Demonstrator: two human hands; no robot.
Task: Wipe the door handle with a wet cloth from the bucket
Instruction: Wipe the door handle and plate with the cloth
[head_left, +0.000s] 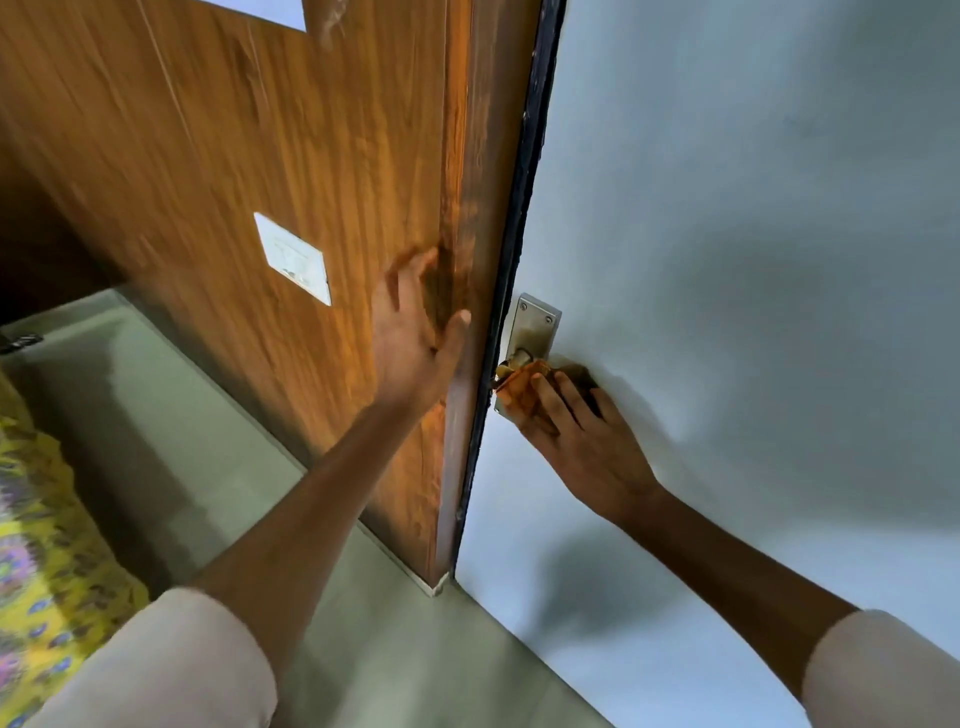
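Observation:
A metal door handle plate is fixed near the edge of a pale blue door. My right hand presses an orange cloth over the handle lever, which is mostly hidden under the cloth and fingers. My left hand is spread flat against the brown wooden panel beside the door's dark edge, fingers apart, holding nothing. No bucket is in view.
A white switch plate sits on the wooden panel left of my left hand. Grey-green floor lies below. A yellow patterned fabric shows at the left edge. A dark opening is at the far left.

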